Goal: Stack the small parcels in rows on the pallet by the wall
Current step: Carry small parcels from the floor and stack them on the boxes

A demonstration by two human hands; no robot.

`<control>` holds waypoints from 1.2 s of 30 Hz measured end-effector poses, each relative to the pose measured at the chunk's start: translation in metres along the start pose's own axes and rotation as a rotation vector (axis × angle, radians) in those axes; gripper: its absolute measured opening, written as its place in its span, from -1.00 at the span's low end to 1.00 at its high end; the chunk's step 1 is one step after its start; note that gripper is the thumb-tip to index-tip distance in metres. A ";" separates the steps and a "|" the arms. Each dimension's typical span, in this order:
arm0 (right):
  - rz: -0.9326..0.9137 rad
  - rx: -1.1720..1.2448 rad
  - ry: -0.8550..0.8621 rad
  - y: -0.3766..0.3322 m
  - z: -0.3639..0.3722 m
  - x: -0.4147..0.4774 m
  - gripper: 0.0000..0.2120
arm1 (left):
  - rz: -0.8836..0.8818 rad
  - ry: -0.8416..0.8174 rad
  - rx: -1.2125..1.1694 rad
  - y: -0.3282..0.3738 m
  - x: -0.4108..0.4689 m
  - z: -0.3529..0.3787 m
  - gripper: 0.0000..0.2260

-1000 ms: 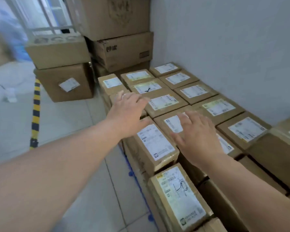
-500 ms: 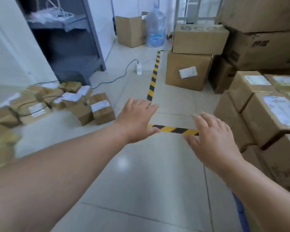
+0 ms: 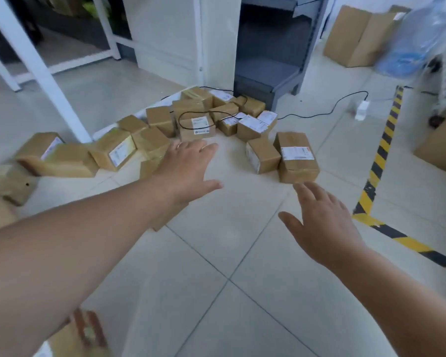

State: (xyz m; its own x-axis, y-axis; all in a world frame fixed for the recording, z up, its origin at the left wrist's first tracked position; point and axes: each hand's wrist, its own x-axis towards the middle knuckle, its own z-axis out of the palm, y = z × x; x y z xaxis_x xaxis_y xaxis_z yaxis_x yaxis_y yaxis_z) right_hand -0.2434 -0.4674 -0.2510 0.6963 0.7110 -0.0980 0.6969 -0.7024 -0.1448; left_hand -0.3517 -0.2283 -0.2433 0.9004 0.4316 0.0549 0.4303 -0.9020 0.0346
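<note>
Several small brown parcels with white labels lie scattered on the tiled floor ahead. One labelled parcel (image 3: 297, 157) sits nearest, with another parcel (image 3: 262, 155) leaning beside it. A further heap of parcels (image 3: 198, 126) has a black cable looped over it. My left hand (image 3: 188, 171) stretches forward, fingers spread and empty, above the floor in front of the heap. Just short of the nearest labelled parcel, my right hand (image 3: 322, 225) is also spread and holds nothing. The pallet by the wall is out of view.
Yellow-black floor tape (image 3: 382, 155) runs along the right. A grey shelf unit (image 3: 271, 63) stands behind the heap, with a power adapter (image 3: 361, 110) and cable on the floor. Larger boxes (image 3: 361, 34) and a water bottle (image 3: 417, 37) stand at the back right.
The view has swung left from the stacked pallet, across the floor, to the loose parcels. Both empty hands have come away from the pallet rows and now reach toward the scattered parcels.
</note>
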 end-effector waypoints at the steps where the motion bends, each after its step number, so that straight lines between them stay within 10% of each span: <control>1: -0.024 -0.003 -0.015 -0.017 0.005 0.010 -0.35 | -0.048 -0.003 -0.014 -0.024 -0.005 0.005 -0.25; 12: -0.179 -0.022 -0.165 -0.158 0.072 0.099 -0.33 | -0.472 -0.146 -0.147 -0.198 -0.040 0.104 -0.22; 29: -0.193 -0.006 -0.360 -0.228 0.147 0.152 -0.34 | -0.424 -0.357 -0.273 -0.203 -0.021 0.245 -0.03; 36: 0.045 0.345 -0.371 -0.253 0.162 0.167 -0.24 | -0.716 -0.209 -0.928 -0.198 -0.025 0.233 -0.30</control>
State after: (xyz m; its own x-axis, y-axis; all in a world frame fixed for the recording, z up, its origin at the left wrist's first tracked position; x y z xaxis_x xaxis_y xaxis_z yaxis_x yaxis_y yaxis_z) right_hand -0.3310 -0.1657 -0.3905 0.5727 0.6882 -0.4454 0.5269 -0.7252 -0.4431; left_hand -0.4447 -0.0627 -0.4843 0.5044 0.7476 -0.4321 0.7060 -0.0689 0.7048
